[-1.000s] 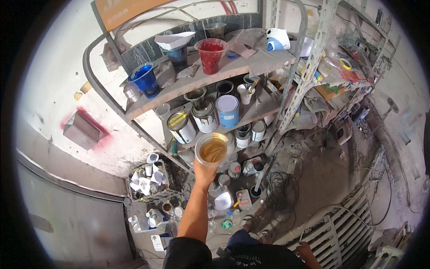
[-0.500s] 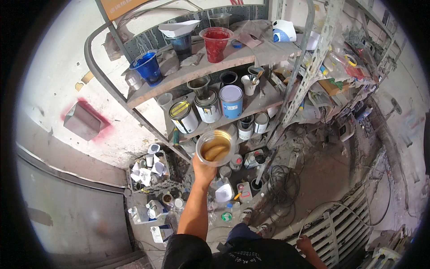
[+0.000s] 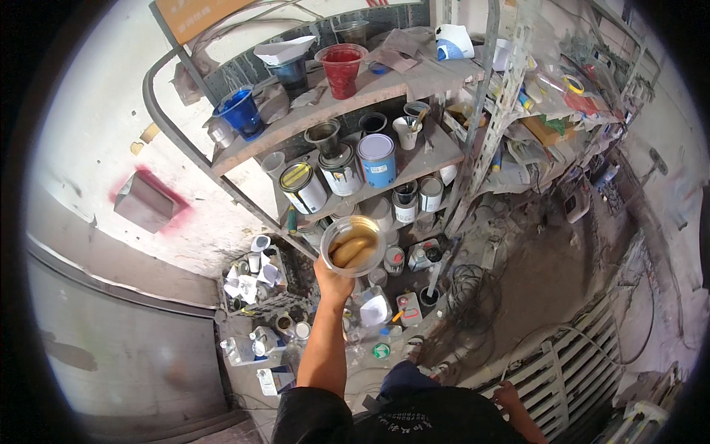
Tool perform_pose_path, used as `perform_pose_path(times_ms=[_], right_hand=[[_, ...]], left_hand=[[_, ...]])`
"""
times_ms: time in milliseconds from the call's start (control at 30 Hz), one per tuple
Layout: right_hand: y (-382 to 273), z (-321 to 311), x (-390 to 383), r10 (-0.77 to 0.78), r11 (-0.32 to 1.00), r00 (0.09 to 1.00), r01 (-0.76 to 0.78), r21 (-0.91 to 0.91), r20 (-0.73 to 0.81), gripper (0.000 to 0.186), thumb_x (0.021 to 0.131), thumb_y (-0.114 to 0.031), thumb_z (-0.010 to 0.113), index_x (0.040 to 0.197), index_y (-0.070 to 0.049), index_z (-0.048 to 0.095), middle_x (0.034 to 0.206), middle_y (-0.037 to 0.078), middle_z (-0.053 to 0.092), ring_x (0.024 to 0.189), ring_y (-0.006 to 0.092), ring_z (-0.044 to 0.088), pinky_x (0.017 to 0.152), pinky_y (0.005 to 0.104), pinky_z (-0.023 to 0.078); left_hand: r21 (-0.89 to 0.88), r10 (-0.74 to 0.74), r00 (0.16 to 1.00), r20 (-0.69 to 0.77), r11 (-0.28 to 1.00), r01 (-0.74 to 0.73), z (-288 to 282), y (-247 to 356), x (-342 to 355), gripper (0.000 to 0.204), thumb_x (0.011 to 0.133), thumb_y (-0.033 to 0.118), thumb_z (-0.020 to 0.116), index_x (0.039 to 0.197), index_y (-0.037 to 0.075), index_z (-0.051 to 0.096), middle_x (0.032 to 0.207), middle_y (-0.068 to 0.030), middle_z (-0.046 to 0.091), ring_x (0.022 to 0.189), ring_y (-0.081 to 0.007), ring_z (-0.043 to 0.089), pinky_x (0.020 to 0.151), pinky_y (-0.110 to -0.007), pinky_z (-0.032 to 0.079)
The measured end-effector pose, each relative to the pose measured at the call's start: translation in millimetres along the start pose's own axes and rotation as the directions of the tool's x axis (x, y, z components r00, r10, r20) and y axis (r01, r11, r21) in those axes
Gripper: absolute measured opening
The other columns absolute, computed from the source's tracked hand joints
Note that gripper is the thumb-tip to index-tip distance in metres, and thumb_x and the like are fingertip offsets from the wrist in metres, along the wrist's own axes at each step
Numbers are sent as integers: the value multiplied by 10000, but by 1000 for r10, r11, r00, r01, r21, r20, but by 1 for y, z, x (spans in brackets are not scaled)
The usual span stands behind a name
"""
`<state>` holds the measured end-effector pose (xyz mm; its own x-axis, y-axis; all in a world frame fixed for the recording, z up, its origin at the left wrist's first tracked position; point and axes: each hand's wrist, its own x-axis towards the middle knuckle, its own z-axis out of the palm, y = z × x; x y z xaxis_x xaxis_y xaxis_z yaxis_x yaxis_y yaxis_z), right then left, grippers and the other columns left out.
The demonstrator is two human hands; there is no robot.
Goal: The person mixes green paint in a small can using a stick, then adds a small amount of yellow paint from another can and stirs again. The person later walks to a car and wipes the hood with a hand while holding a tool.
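A clear plastic cup (image 3: pixel 374 268) is in my left hand (image 3: pixel 333 283), raised in front of the shelf rack. Its mouth faces up toward me, and the inside looks golden. Rounded, finger-like shapes show through the lower part of the cup, seemingly my fingers wrapped round it. Down at the lower right, beside my body, hangs my right hand (image 3: pixel 507 397). Its fingers are drawn together, with a thin pale sliver sticking up from them, too small to name.
The metal rack (image 3: pixel 444 70) bears a blue cup (image 3: pixel 248 122), a red cup (image 3: pixel 342 78) and several paint cans (image 3: pixel 379 169). A crate of waste (image 3: pixel 255 285), jugs (image 3: pixel 266 342) and a coiled hose (image 3: pixel 473 300) lie on the floor. At the lower right is a slatted grate (image 3: pixel 558 370).
The view has turned slightly, so the upper shelf sits further left and the floor items further right. My left hand still holds the cup, and the finger-like shapes in it have shifted.
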<state>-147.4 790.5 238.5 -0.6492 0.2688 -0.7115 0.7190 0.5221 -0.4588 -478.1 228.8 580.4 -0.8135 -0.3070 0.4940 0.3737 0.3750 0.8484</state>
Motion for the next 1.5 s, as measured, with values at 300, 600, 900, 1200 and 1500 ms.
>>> perform_pose_path(times_ms=[300, 600, 900, 1200, 1500], right_hand=[[5, -8, -7, -142, 989, 979, 148, -26, 148, 504, 873, -68, 637, 1337, 5, 457, 773, 145, 636, 736, 243, 641, 670, 421, 525], [50, 9, 4, -70, 995, 970, 51, 87, 232, 381, 842, -125, 661, 1205, -43, 581, 778, 118, 631, 757, 251, 642, 737, 445, 536], [91, 17, 20, -296, 772, 891, 436, -463, 345, 446, 816, -215, 668, 1208, -13, 606, 970, 185, 689, 880, 268, 675, 764, 387, 542], [46, 37, 40, -69, 976, 928, 139, -169, 367, 587, 837, -16, 668, 1389, -39, 470, 943, 170, 656, 806, 278, 633, 674, 409, 512], [-67, 64, -13, 12, 964, 912, 98, -246, 411, 488, 893, -95, 590, 1371, -44, 503, 1152, 189, 633, 965, 268, 645, 822, 388, 520]], left_hand=[[-227, -63, 998, 9, 972, 63, -4, 16, -28, 471, 811, 0, 719, 1245, -36, 540, 1194, -145, 645, 1096, -230, 637, 964, -354, 501], [-108, -79, 996, 33, 991, 82, -10, 51, -62, 418, 806, 23, 726, 1192, -50, 585, 1142, -137, 690, 1056, -207, 665, 945, -324, 503], [219, -73, 997, 17, 973, 67, -46, 78, -129, 283, 781, 23, 732, 1062, 18, 700, 1089, -104, 715, 1018, -210, 678, 918, -304, 496], [328, -184, 970, -157, 917, 227, -118, 81, -189, 305, 778, 78, 773, 1056, -12, 686, 1017, -96, 730, 942, -183, 685, 882, -311, 515], [276, -293, 918, -266, 890, 364, -208, 65, -234, 409, 791, 22, 752, 1168, -20, 597, 1097, -125, 708, 1014, -201, 688, 897, -311, 528]])
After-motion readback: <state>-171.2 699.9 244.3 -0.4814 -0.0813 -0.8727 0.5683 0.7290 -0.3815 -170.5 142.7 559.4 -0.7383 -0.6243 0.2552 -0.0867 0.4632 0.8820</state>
